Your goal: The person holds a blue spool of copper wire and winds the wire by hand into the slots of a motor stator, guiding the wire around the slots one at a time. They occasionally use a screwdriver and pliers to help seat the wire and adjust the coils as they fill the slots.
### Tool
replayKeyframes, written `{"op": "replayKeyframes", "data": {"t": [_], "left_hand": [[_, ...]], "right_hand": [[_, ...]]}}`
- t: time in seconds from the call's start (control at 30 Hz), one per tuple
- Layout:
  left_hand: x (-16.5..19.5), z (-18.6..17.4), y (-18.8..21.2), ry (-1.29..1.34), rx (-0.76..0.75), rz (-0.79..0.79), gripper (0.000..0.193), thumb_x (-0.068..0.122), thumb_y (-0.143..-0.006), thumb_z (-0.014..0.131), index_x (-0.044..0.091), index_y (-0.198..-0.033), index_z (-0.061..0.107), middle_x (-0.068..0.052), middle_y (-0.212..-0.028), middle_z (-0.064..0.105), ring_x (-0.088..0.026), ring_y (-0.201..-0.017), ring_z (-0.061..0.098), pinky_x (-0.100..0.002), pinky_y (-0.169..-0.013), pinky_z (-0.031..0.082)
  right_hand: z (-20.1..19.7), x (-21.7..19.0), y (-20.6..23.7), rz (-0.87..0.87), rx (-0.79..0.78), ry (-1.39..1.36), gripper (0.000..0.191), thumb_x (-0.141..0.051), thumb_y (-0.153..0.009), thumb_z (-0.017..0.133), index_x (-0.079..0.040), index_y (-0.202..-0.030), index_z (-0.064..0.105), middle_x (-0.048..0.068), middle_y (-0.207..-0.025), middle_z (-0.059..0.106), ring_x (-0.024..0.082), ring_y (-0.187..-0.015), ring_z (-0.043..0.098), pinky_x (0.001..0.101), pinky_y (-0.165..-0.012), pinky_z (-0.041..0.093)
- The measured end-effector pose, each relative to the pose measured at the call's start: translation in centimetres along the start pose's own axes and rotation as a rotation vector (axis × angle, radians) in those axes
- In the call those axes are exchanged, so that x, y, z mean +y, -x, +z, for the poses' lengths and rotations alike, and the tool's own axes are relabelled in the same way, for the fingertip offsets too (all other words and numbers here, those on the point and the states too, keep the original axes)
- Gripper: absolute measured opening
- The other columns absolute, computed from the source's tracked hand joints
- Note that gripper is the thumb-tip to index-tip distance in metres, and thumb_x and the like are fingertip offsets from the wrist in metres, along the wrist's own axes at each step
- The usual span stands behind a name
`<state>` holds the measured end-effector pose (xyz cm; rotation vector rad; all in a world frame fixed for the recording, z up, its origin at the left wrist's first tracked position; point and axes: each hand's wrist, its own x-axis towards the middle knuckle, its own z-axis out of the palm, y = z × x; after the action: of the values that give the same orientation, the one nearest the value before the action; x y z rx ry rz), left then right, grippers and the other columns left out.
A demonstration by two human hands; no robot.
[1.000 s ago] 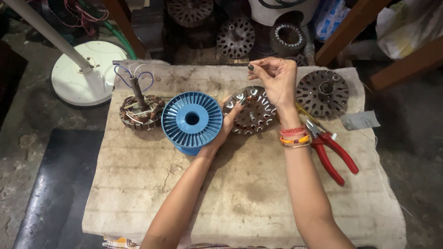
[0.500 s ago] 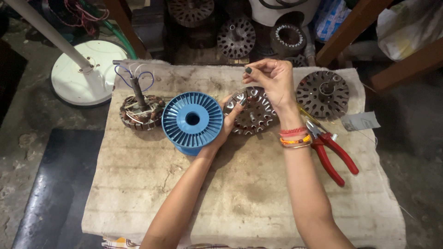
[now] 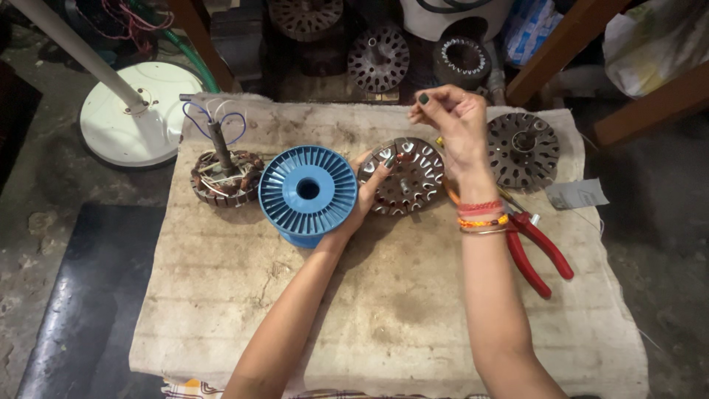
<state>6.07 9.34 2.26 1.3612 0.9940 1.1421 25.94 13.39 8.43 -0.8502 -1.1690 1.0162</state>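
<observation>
Under left hand (image 3: 363, 193), slotted copper-wound stator (image 3: 405, 176)

The scene is dim and warm-toned, lit softly from above toward 12 o'clock. The pale cloth (image 3: 384, 310) over the bench takes most of the light, while the floor at 9 and 3 o'clock falls into murk. Soft shadows sit under both forearms and beneath the blue spool (image 3: 308, 193). A mild sheen shows on the white round base (image 3: 140, 111) at 10 o'clock. Focus holds at the centre; corners bend and soften slightly.
</observation>
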Motion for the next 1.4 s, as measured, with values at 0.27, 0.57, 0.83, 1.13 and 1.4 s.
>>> {"op": "replayKeyframes", "data": {"t": [0.27, 0.57, 0.83, 1.13, 1.4], "left_hand": [[0.0, -0.3, 0.1, 0.038, -0.031, 0.054, 0.05, 0.035, -0.098, 0.067, -0.001, -0.133, 0.064, -0.008, -0.117, 0.073, -0.014, -0.108, 0.067, -0.029, -0.097, 0.052], [0.5, -0.2, 0.2, -0.037, -0.013, 0.063, 0.05, 0.037, -0.098, 0.068, -0.001, -0.13, 0.067, -0.009, -0.113, 0.075, -0.015, -0.104, 0.068, -0.029, -0.094, 0.052], [1.0, -0.2, 0.2, -0.053, -0.028, 0.027, 0.053, 0.041, -0.096, 0.067, 0.0, -0.13, 0.067, -0.009, -0.109, 0.077, -0.015, -0.1, 0.071, -0.029, -0.091, 0.055], [0.3, -0.2, 0.3, -0.06, 0.011, 0.03, 0.057, 0.043, -0.096, 0.068, -0.002, -0.132, 0.064, -0.009, -0.111, 0.075, -0.015, -0.103, 0.07, -0.028, -0.093, 0.054], [0.1, 0.0, 0.2, -0.041, 0.029, -0.006, 0.054, 0.038, -0.095, 0.07, -0.002, -0.13, 0.065, -0.009, -0.106, 0.075, -0.014, -0.097, 0.07, -0.028, -0.089, 0.054]], "right_hand": [[0.0, -2.7, 0.9, 0.136, -0.393, 0.499, 0.028, -0.008, -0.079, 0.083, -0.005, -0.107, 0.078, 0.007, -0.105, 0.079, 0.017, -0.096, 0.073, 0.0329, -0.089, 0.059], [-1.0, -4.1, 1.1, 0.041, -0.363, 0.679, 0.015, -0.008, -0.075, 0.085, -0.007, -0.09, 0.08, 0.009, -0.103, 0.08, 0.018, -0.098, 0.075, 0.0341, -0.092, 0.057], [-2.3, -5.5, 2.0, 0.025, -0.215, 1.008, 0.015, -0.014, -0.078, 0.087, -0.004, -0.088, 0.084, 0.009, -0.086, 0.08, 0.026, -0.083, 0.069, 0.0348, -0.075, 0.055], [-0.7, -1.9, 0.8, 0.129, -0.015, 0.545, 0.007, 0.002, -0.092, 0.073, 0.009, -0.094, 0.074, 0.012, -0.086, 0.076, 0.017, -0.074, 0.078, 0.0266, -0.064, 0.066], [-0.8, 0.9, -0.2, 0.105, 0.066, 0.415, 0.006, 0.006, -0.092, 0.071, 0.01, -0.096, 0.073, 0.014, -0.084, 0.076, 0.019, -0.073, 0.078, 0.0268, -0.063, 0.066]]}}
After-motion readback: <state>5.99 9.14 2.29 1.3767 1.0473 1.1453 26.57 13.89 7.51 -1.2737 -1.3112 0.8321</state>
